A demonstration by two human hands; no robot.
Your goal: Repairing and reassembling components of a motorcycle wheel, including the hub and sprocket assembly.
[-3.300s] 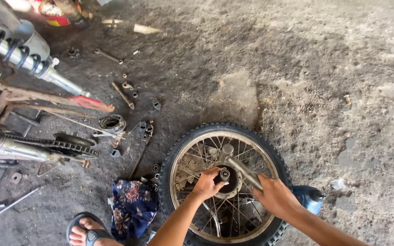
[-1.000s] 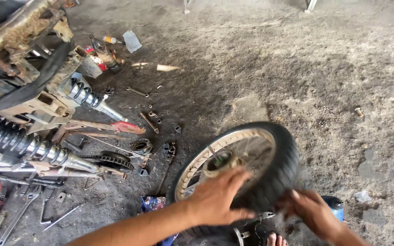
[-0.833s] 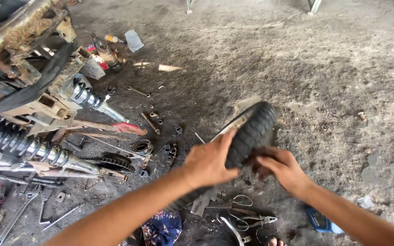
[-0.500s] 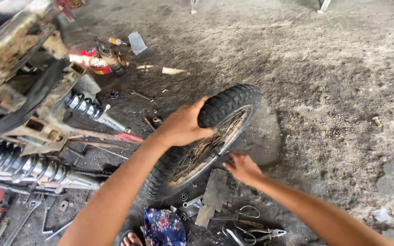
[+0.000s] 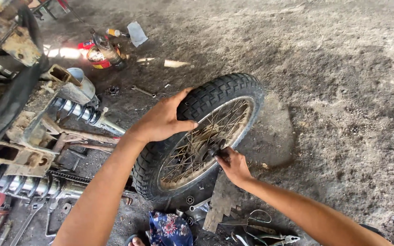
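Observation:
A spoked motorcycle wheel [image 5: 226, 98] with a knobby black tyre stands upright on the dirt floor, leaning a little to the left. My left hand [image 5: 163, 120] grips the top of the tyre. My right hand [image 5: 233, 166] reaches in from the lower right and holds the dark hub [image 5: 215, 149] at the centre of the spokes.
A stripped motorcycle frame with chrome spring shocks [image 5: 80, 111] fills the left side. A chain [image 5: 69, 176], wrenches and small parts lie on the floor beneath it. A red can [image 5: 97, 55] stands at the back. Floral cloth [image 5: 169, 228], pliers [image 5: 270, 237] and a cardboard scrap [image 5: 222, 200] lie near my feet.
The wheel lay flat on the floor at first. I lifted it, turned it over and stood it upright; my left hand moved to the tyre top and my right to the hub.

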